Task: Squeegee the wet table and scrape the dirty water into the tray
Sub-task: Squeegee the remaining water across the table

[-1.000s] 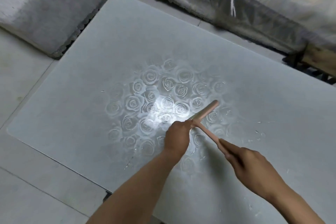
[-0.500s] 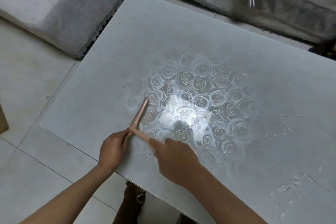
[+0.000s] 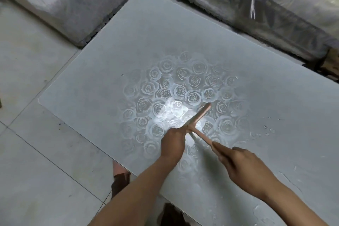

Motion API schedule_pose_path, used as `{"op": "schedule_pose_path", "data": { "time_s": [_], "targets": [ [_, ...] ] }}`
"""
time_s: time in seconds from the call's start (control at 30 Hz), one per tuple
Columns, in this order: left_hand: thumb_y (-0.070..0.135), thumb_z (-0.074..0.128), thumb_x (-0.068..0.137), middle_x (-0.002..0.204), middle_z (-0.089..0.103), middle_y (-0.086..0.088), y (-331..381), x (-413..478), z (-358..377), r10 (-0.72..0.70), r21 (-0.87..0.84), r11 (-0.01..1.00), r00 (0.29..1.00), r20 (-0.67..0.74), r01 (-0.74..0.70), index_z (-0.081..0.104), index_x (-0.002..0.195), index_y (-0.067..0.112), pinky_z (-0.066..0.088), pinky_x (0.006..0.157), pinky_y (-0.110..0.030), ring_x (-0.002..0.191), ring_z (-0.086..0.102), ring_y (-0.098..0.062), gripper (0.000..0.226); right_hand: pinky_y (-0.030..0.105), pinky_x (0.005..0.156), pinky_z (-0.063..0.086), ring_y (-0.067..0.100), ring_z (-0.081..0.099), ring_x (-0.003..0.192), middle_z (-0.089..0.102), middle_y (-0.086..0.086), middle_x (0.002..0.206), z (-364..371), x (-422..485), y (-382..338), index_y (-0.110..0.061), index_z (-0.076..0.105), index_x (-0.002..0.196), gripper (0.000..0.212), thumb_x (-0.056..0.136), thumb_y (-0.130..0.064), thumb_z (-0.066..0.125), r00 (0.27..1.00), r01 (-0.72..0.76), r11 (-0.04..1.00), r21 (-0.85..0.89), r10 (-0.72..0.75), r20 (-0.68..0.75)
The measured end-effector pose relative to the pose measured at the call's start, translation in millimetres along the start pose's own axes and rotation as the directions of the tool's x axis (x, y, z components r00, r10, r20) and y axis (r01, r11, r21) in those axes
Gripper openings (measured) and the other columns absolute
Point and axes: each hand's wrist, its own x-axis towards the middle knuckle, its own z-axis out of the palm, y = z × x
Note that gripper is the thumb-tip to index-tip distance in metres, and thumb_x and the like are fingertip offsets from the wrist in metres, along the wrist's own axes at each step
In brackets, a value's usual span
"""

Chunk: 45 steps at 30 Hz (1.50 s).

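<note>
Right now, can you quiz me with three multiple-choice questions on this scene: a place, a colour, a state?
1. Where is the squeegee? A in a sink; B on the table, over its roses; C on a shelf.
2. Its colour? A pink; B green; C black.
3. The right hand? A empty; B gripping the handle; C flat on the table.
Answers: B, its blade lies across the roses; A, blade and handle look pink; B, fingers curl round the handle.

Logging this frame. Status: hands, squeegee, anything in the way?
Left hand grips squeegee by the blade end; right hand grips its handle. Squeegee over rose pattern on table. Droplets to its right; no tray in view, nothing blocking.
</note>
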Motion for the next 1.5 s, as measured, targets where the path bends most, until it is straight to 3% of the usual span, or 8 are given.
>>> {"op": "schedule_pose_path", "data": {
  "time_s": [0.23,0.4,0.5,0.8,1.0,1.13,1.33,1.5],
  "targets": [
    [0.033,0.046,0.094,0.096,0.072,-0.006,-74,-48,-70,-0.053,-0.105,0.994,0.949,-0.31,0.021,0.071,0.11,0.029,0.047,0.071,-0.031,0.09,0.064,-0.027,0.03,0.034,0.065,0.042,0.027,0.057,0.081,0.05,0.0,0.085,3,18,-84,-0.046,0.023,0.142,0.047,0.098,-0.033,0.034,0.963,0.268,0.963,0.0,-0.268,-0.025],
    [0.028,0.049,0.097,0.087,0.071,-0.012,-155,-84,-79,-0.252,-0.046,0.967,0.908,-0.336,0.251,0.072,0.107,0.023,0.047,0.061,-0.035,0.08,0.064,-0.035,0.026,0.035,0.067,0.039,0.033,0.057,0.088,0.055,0.013,0.098,49,48,-159,-0.028,0.032,0.143,0.044,0.099,-0.024,0.035,0.924,0.368,0.929,-0.037,-0.361,0.126],
    [0.021,0.051,0.096,0.082,0.07,-0.011,-166,-86,-71,-0.29,-0.025,0.954,0.905,-0.311,0.297,0.072,0.104,0.02,0.041,0.056,-0.031,0.074,0.063,-0.034,0.022,0.034,0.066,0.039,0.033,0.057,0.086,0.054,0.012,0.097,61,50,-165,-0.025,0.034,0.14,0.04,0.101,-0.025,0.035,0.922,0.374,0.924,-0.079,-0.36,0.143],
    [-0.002,0.075,0.077,0.062,0.067,-0.009,-81,-98,-10,-0.084,-0.13,0.99,0.952,-0.296,0.047,0.075,0.097,0.006,0.052,0.045,-0.036,0.054,0.062,-0.027,0.021,0.029,0.068,0.041,0.02,0.058,0.088,0.045,-0.007,0.086,38,-4,-64,-0.055,0.013,0.142,0.049,0.099,-0.039,0.03,0.951,0.276,0.96,-0.048,-0.265,0.159],
    [0.022,0.052,0.097,0.094,0.072,-0.006,-55,-86,13,-0.07,-0.291,0.956,0.988,-0.135,0.028,0.065,0.123,0.016,0.048,0.078,-0.035,0.09,0.061,-0.025,0.03,0.029,0.07,0.045,0.017,0.056,0.082,0.046,-0.009,0.084,15,-27,-39,-0.055,0.015,0.142,0.046,0.1,-0.042,0.028,0.975,0.178,0.975,-0.134,-0.156,0.158],
    [0.016,0.06,0.093,0.086,0.073,-0.002,-91,-84,-29,-0.005,-0.268,0.961,0.964,-0.266,-0.069,0.072,0.109,0.016,0.052,0.069,-0.037,0.078,0.063,-0.024,0.02,0.031,0.06,0.04,0.022,0.056,0.073,0.038,-0.009,0.075,17,-14,-76,-0.049,0.019,0.142,0.046,0.099,-0.039,0.032,0.958,0.28,0.955,-0.1,-0.271,0.096],
    [0.021,0.052,0.098,0.094,0.073,-0.004,-148,-85,-56,-0.219,-0.201,0.966,0.932,-0.291,0.164,0.071,0.112,0.014,0.051,0.07,-0.034,0.085,0.065,-0.025,0.025,0.034,0.064,0.042,0.032,0.056,0.081,0.048,0.006,0.082,53,32,-138,-0.038,0.032,0.142,0.044,0.099,-0.029,0.035,0.944,0.315,0.949,-0.018,-0.312,0.107],
    [0.013,0.056,0.095,0.084,0.072,-0.008,-126,-83,-34,-0.215,-0.237,0.961,0.925,-0.313,0.143,0.072,0.109,0.009,0.045,0.065,-0.03,0.077,0.064,-0.026,0.021,0.031,0.059,0.034,0.03,0.053,0.077,0.043,0.001,0.081,55,23,-118,-0.042,0.028,0.141,0.044,0.099,-0.03,0.033,0.964,0.251,0.966,-0.066,-0.244,0.103]
  ]
}}
